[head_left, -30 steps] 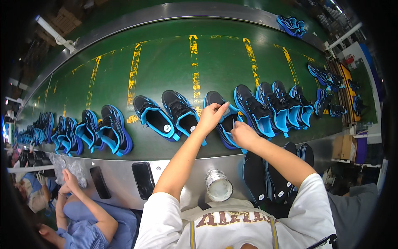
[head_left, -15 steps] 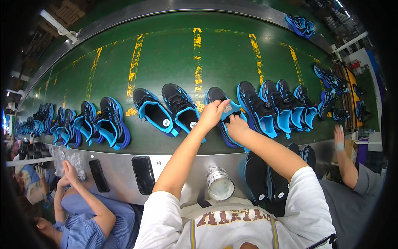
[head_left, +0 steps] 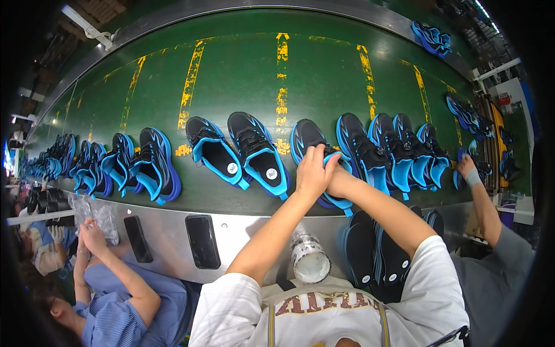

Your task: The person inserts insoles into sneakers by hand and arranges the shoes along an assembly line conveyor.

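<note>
A black sneaker (head_left: 308, 134) with blue trim lies in front of me on the green conveyor belt, its toe pointing away. My left hand (head_left: 315, 174) is closed over the collar and tongue area of this sneaker, thumb raised on the right side. Behind it my right hand (head_left: 341, 184) reaches into the shoe opening; its fingers are hidden by the left hand and the upper. Just left lies a pair of matching sneakers, a left one (head_left: 206, 139) and a right one (head_left: 248, 132), each showing a black insole with a round white sticker inside.
More sneakers (head_left: 352, 136) line the belt (head_left: 231, 75) on both sides. Black insoles (head_left: 359, 246), a tape roll (head_left: 310, 260) and two phones (head_left: 202, 240) rest along the metal edge. One co-worker's hands (head_left: 92, 236) are at left; another's hand (head_left: 465, 165) touches shoes at right.
My left hand has come down and nearer over the shoe opening, and the grey-blue tongue it held up is now covered. The right co-worker's hand has moved onto the shoes there.
</note>
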The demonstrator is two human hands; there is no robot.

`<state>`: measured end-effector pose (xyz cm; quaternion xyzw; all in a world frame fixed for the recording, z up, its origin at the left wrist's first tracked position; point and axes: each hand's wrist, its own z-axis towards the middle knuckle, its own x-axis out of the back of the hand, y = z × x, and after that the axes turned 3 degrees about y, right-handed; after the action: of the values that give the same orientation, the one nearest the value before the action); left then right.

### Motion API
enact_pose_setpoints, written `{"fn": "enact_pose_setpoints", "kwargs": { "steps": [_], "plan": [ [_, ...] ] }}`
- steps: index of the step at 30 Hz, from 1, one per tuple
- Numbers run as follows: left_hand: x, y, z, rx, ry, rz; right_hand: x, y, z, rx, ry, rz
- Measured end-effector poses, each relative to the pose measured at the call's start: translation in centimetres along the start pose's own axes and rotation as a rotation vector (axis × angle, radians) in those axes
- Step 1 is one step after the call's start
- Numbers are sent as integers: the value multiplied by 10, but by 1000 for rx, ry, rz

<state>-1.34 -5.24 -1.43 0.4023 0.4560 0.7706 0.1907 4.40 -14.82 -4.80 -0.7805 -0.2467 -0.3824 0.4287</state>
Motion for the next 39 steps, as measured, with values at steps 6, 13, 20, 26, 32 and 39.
{"fn": "enact_pose_setpoints", "kwargs": {
  "steps": [6, 13, 20, 26, 32, 39],
  "plan": [
    [0, -13, 3, -227, -120, 34, -1, -11, 23, -222, 106, -32],
    [-1, -11, 3, -312, -123, 73, -14, -7, 45, -252, 163, -126],
    [0, -8, 1, -445, -64, 153, -12, -7, 49, -265, 145, -156],
    [-1, -12, 4, -498, -47, 163, -12, -6, 50, -252, 141, -178],
    [-3, -13, 3, -421, 3, 177, -2, -7, 48, -250, 50, -235],
    [-3, -27, 20, 73, 64, 62, 41, -29, 2, 98, -244, -400]
  ]
}}
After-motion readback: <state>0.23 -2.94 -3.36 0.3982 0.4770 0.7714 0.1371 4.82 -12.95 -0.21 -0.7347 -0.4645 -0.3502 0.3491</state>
